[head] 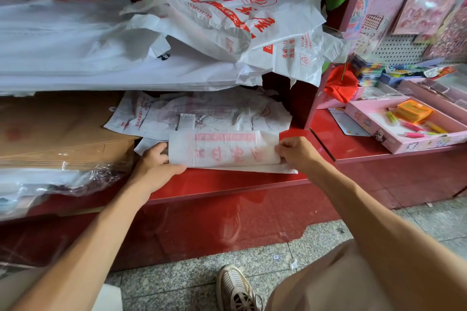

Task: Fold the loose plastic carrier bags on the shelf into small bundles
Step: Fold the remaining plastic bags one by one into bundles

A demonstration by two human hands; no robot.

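Observation:
A white carrier bag with red print (223,150) lies folded into a flat band at the front of the red shelf (227,184). My left hand (154,163) holds its left end, thumb under the fold and fingers curled over it. Its right end is pinched by my right hand (295,153). Behind it lie several flattened white bags (202,113). Above, a heap of loose crumpled bags with red lettering (227,15) sits on a thick stack of white plastic (75,45).
Flat brown cardboard sheets (58,134) and wrapped bundles in clear film (50,182) fill the shelf's left side. To the right, a pink tray of small coloured items (404,124) stands on a red counter under a pegboard of stickers (417,7). A speckled stone floor lies below.

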